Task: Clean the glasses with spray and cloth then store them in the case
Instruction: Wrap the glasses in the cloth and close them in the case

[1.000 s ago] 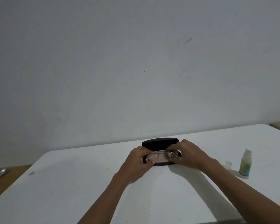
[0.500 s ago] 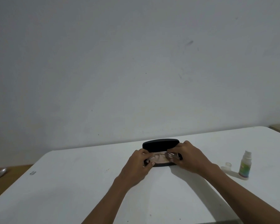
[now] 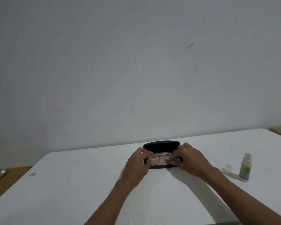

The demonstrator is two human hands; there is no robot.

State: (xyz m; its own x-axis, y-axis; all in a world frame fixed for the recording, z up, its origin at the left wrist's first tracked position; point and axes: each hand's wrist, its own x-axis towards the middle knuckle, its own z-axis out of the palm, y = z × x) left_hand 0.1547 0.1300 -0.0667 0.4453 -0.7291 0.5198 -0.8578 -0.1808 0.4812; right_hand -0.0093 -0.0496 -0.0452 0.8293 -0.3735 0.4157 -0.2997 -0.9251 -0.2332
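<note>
glasses (image 3: 163,154) and cloth (image 3: 159,160) in open black case (image 3: 161,146), left hand (image 3: 139,163) and right hand (image 3: 191,159) pinching the frame ends; storing under way, lid not closed; spray bottle (image 3: 245,167) far right.

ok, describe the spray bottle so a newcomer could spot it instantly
On the white table, look right of the hands and the black case. The spray bottle stands upright near the right edge, with a green label; the small clear cap beside it is shorter.

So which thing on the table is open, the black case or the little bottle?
Both: the black case has its lid raised behind the hands, and the spray bottle stands uncapped beside its clear cap.
</note>
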